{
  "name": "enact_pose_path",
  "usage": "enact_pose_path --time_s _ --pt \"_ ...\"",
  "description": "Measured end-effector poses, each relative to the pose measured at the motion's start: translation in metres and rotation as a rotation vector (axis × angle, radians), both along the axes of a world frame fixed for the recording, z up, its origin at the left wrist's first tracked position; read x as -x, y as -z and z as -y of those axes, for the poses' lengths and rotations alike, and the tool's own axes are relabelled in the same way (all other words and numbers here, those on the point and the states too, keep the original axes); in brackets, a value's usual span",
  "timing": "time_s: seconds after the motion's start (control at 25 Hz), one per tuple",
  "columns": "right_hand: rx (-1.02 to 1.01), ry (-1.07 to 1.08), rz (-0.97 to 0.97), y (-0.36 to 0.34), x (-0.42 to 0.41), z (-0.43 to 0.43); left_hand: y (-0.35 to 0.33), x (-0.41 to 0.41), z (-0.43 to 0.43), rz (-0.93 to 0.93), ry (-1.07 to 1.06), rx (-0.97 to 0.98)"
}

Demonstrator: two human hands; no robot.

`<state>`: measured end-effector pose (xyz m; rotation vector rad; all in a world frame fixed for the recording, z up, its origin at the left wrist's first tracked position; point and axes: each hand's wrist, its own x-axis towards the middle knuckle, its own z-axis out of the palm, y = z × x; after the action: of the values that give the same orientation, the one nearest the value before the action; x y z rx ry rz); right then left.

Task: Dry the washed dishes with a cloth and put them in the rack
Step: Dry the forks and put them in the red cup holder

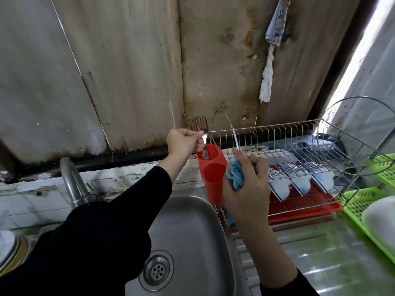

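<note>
Left arm stretched forward, left hand raised, fingers pinching forks. Right hand lower and nearer, forearm bare, fingers curled round cloth.

Black long sleeves were worn on both arms.
The left sleeve was seen as loose, matte black fabric, ended just short of the wrist, and the left hand was left bare. The right sleeve was ended further back, with the right hand and forearm uncovered.
</note>
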<state>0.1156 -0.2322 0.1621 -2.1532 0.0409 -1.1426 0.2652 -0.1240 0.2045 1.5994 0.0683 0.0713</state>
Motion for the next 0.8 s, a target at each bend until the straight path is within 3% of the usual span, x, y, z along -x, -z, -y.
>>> enact_pose_path --time_s 0.24,0.4,0.8 --pt "0.016 -0.001 -0.031 0.001 0.002 0.001 -0.002 -0.007 -0.001 -0.039 0.030 -0.122" --pt "0.027 0.010 -0.061 -0.001 0.005 0.000 -0.003 0.001 -0.007 0.046 0.059 -0.140" --pt "0.001 -0.061 -0.004 0.004 0.045 -0.044 0.035 0.087 -0.090 0.582 0.130 -0.924"
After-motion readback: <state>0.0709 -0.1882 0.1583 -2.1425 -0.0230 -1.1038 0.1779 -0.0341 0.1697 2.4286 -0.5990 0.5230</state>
